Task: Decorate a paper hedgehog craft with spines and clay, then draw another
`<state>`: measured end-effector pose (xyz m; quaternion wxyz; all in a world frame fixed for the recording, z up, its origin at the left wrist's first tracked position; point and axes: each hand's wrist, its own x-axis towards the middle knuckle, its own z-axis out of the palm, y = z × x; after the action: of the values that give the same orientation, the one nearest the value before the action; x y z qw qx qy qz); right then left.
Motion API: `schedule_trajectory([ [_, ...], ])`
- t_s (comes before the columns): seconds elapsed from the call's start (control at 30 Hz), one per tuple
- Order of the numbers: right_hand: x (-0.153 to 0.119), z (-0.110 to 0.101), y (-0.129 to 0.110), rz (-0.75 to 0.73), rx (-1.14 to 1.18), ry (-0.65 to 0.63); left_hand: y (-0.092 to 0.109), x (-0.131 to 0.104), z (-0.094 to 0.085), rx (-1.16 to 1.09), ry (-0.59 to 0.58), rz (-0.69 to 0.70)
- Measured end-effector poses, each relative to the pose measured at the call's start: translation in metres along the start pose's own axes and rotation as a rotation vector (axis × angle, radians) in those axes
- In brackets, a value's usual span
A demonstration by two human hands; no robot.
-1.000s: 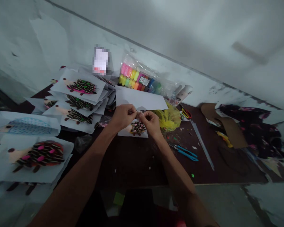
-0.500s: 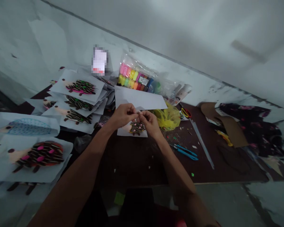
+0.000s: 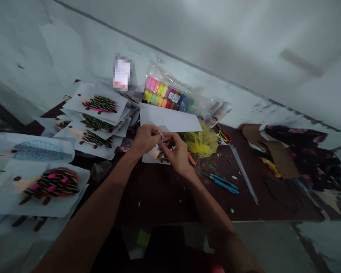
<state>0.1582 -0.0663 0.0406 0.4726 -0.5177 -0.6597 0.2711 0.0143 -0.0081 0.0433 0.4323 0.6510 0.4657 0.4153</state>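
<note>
Both hands are raised close together above a small hedgehog picture [image 3: 162,154] on white paper. My left hand [image 3: 148,139] is closed, its thumb and fingertips pinching a small pale or clear item too small to name. Just to its right, my right hand [image 3: 174,148] has its thumb and fingers bent together near the same item; what they hold, if anything, is hidden. The hedgehog's striped body is partly covered by my right hand. Behind the hands lies a blank white sheet [image 3: 170,118].
Hedgehog pictures [image 3: 99,104] are stacked at the left. Behind the sheet stands a bag of coloured clay [image 3: 159,93]. Rightward are a yellow plastic bag [image 3: 201,142], scissors [image 3: 225,136], a blue cutter [image 3: 224,183], clear sticks [image 3: 244,172] and brown cardboard [image 3: 282,157].
The fingertips have shifted slightly left and parted a little, and my right hand now covers more of the hedgehog. An orange tool shows beside my right hand. The view has shifted slightly.
</note>
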Motion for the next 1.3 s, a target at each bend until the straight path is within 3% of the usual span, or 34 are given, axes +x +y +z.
schedule_trajectory([
  [0.17, 0.004, -0.012, -0.002, -0.124, -0.101, 0.059, 0.004, -0.003, -0.004, -0.373, -0.338, 0.035],
  [0.3, 0.007, -0.015, 0.000, -0.052, -0.046, 0.137, 0.009, -0.006, -0.006, -0.356, -0.417, 0.075],
  [0.4, 0.010, -0.015, 0.007, 0.058, 0.058, 0.079, 0.006, -0.003, -0.008, -0.152, -0.345, 0.100],
  [0.5, 0.016, -0.022, 0.019, 0.069, 0.028, 0.099, -0.003, 0.004, -0.013, 0.104, -0.112, 0.161],
  [0.6, 0.020, -0.036, 0.030, 0.029, -0.340, 0.141, -0.013, 0.007, -0.024, 0.413, 0.144, 0.168],
  [0.7, 0.020, -0.042, 0.034, 0.057, -0.637, 0.047, -0.018, 0.005, -0.032, 0.684, 0.297, 0.141],
  [0.87, 0.021, -0.029, 0.029, 0.085, -0.902, -0.062, -0.015, -0.003, -0.030, 0.972, 0.275, 0.147],
  [1.07, 0.028, -0.022, 0.027, 0.227, -1.067, -0.131, -0.007, -0.005, -0.024, 0.979, 0.225, 0.216],
  [1.2, 0.027, -0.031, 0.026, 0.222, -1.049, -0.055, -0.009, -0.004, -0.026, 0.987, 0.189, 0.171],
  [1.3, 0.026, -0.044, 0.026, 0.120, -0.865, 0.046, -0.011, -0.003, -0.028, 0.962, 0.201, 0.125],
])
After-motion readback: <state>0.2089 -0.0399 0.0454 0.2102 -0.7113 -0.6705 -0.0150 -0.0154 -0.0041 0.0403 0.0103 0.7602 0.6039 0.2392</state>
